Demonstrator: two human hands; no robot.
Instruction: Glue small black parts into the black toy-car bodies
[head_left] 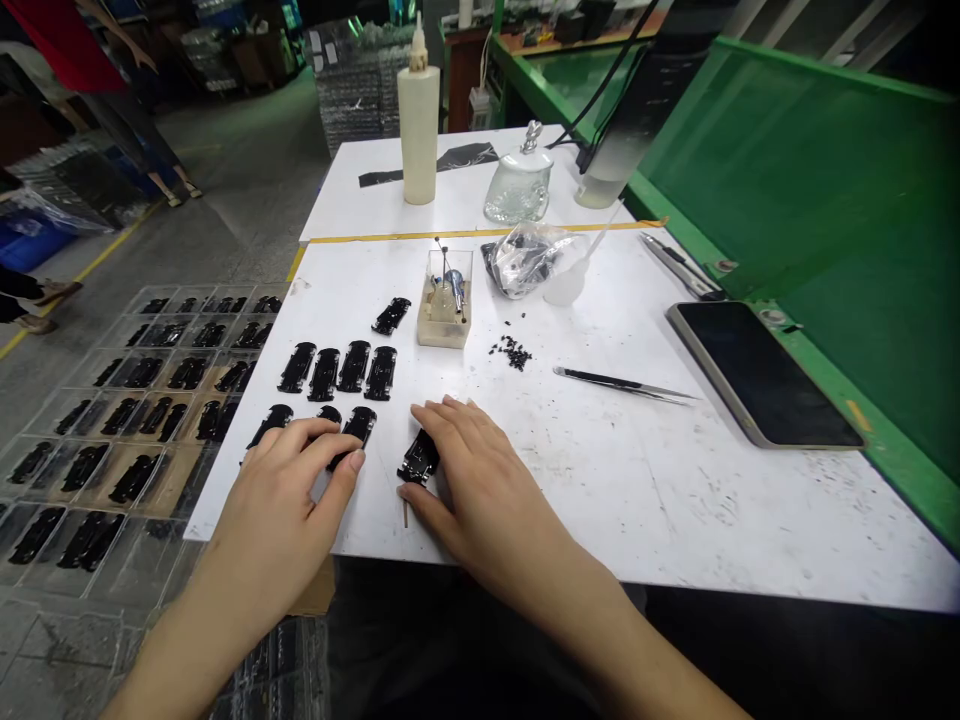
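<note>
My left hand (pixel 289 490) is over the lower row of black toy car chassis, its thumb and forefinger pinched at the near end of one chassis (pixel 361 424). Its palm and fingers partly hide two others beside it. A separate toy car chassis (pixel 418 459) lies between the thumb and fingers of my right hand (pixel 476 470), which rests low over the white table (pixel 600 500). Farther back, several more chassis (pixel 322 374) lie in a row, and a single one (pixel 391 316) sits apart at an angle.
A small clear box (pixel 445 330) holds thin tools. Tiny black parts (pixel 514 352), tweezers (pixel 626 384), a plastic bag (pixel 525 262) and a phone (pixel 761 372) lie rightward. Behind stand a bottle (pixel 418 130) and glass jar (pixel 519 185). Compartment trays (pixel 97 390) flank the table's left.
</note>
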